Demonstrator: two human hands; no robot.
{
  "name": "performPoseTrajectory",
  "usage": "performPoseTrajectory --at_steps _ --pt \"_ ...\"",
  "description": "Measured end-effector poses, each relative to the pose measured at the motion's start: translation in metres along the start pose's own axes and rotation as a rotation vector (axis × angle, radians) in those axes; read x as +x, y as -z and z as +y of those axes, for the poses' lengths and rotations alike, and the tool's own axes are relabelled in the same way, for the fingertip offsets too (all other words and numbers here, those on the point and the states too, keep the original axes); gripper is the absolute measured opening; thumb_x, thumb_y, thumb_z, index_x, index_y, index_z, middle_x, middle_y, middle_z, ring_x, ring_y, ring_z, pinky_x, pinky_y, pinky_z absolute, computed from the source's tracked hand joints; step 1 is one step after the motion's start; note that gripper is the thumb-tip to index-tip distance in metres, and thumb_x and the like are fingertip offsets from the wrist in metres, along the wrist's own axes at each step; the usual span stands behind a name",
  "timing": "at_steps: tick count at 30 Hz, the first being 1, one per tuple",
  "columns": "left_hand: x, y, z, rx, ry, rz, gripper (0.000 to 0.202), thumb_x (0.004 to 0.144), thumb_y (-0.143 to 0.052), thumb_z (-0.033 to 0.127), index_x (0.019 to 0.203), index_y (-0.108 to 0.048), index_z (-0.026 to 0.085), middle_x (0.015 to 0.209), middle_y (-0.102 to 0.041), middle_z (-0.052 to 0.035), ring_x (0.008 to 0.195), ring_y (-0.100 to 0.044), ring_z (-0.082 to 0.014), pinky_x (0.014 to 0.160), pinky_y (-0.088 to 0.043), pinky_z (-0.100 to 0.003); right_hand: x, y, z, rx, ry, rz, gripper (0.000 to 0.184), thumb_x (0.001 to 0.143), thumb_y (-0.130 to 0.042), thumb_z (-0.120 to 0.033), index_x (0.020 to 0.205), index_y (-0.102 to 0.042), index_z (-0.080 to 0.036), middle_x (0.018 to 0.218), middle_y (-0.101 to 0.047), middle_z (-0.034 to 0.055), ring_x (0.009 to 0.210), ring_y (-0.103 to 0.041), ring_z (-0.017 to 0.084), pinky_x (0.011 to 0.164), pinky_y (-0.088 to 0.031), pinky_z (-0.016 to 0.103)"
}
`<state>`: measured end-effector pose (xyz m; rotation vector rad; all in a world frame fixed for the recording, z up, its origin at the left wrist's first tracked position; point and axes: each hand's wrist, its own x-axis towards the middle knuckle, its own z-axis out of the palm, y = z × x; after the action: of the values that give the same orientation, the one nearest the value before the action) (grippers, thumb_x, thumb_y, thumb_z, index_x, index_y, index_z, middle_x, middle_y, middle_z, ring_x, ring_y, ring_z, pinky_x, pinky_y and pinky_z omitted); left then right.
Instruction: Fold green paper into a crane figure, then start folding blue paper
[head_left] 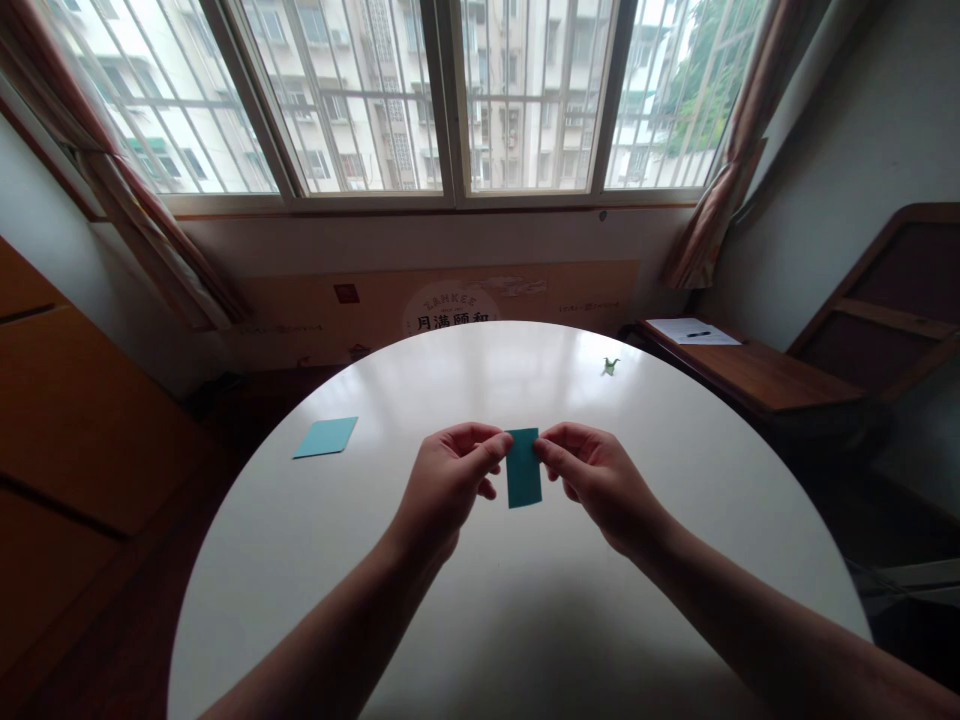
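A narrow teal paper rectangle [524, 470] is held up above the white table, its long side roughly upright. My left hand [454, 470] pinches its upper left edge between thumb and forefinger. On the other side, my right hand [592, 470] grips the upper right edge in the same kind of pinch. The paper looks folded, though its layers cannot be made out. Flat on the table to the left lies a lighter teal square of paper [326, 438], apart from both hands. A small green folded paper bird [610, 367] stands toward the far right of the tabletop.
The round white table [315, 580] has its far edge near a wall below a barred window [525, 100]. At the right, a wooden chair [802, 375] carries a white sheet [690, 332] with a pen [699, 334]. A wooden cabinet [67, 400] stands left.
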<state>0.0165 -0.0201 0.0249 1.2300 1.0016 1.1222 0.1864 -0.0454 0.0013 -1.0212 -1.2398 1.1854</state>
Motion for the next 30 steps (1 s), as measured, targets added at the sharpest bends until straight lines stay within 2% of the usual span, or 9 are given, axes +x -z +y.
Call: performPoseTrajectory --at_steps 5,11,18,24,30 --pt "-0.0004 0.0008 0.0018 0.010 -0.006 0.039 0.025 0.063 -0.083 0.034 0.073 -0.075 0.013 0.060 -0.060 -0.0017 0.056 -0.051 -0.0118 0.044 -0.043 -0.018 0.0005 0.0002 0.0033 -0.030 -0.010 -0.006 0.030 0.080 -0.077 -0.044 0.088 -0.071 -0.016 0.065 -0.053 -0.0035 0.051 -0.033 0.007 0.046 -0.023 0.024" --pt "-0.0016 0.0021 0.0012 0.033 -0.031 0.028 0.024 0.067 -0.080 0.035 0.073 -0.074 0.013 0.061 -0.061 -0.0023 0.057 -0.052 -0.0119 0.045 -0.043 -0.018 0.0015 0.0002 0.0015 0.012 -0.045 -0.041 0.031 0.080 -0.077 -0.045 0.086 -0.071 -0.015 0.064 -0.052 -0.0037 0.050 -0.030 0.006 0.046 -0.020 0.025" --pt "0.0022 0.0061 0.0000 -0.007 -0.032 0.079 0.026 0.062 -0.084 0.034 0.074 -0.073 0.013 0.060 -0.060 -0.0009 0.057 -0.052 -0.0122 0.045 -0.043 -0.019 0.0028 0.0012 0.0020 0.011 -0.100 -0.087 0.029 0.081 -0.077 -0.043 0.087 -0.070 -0.015 0.066 -0.053 -0.0038 0.050 -0.030 0.005 0.047 -0.021 0.024" --pt "0.0022 0.0051 -0.0012 0.034 -0.031 0.055 0.027 0.066 -0.081 0.036 0.076 -0.074 0.013 0.060 -0.060 -0.0011 0.055 -0.052 -0.0118 0.046 -0.043 -0.021 0.0028 0.0021 0.0059 -0.001 -0.096 -0.111 0.024 0.086 -0.069 -0.039 0.083 -0.065 -0.016 0.066 -0.051 -0.0045 0.050 -0.028 0.006 0.048 -0.021 0.024" --pt "0.0045 0.0061 -0.0016 -0.012 -0.023 0.097 0.028 0.062 -0.083 0.037 0.073 -0.073 0.013 0.060 -0.059 -0.0009 0.056 -0.051 -0.0124 0.046 -0.041 -0.021 0.0035 0.0009 0.0068 -0.116 -0.115 -0.200 0.026 0.087 -0.068 -0.041 0.089 -0.066 -0.016 0.071 -0.057 -0.0017 0.055 -0.038 0.009 0.049 -0.027 0.024"
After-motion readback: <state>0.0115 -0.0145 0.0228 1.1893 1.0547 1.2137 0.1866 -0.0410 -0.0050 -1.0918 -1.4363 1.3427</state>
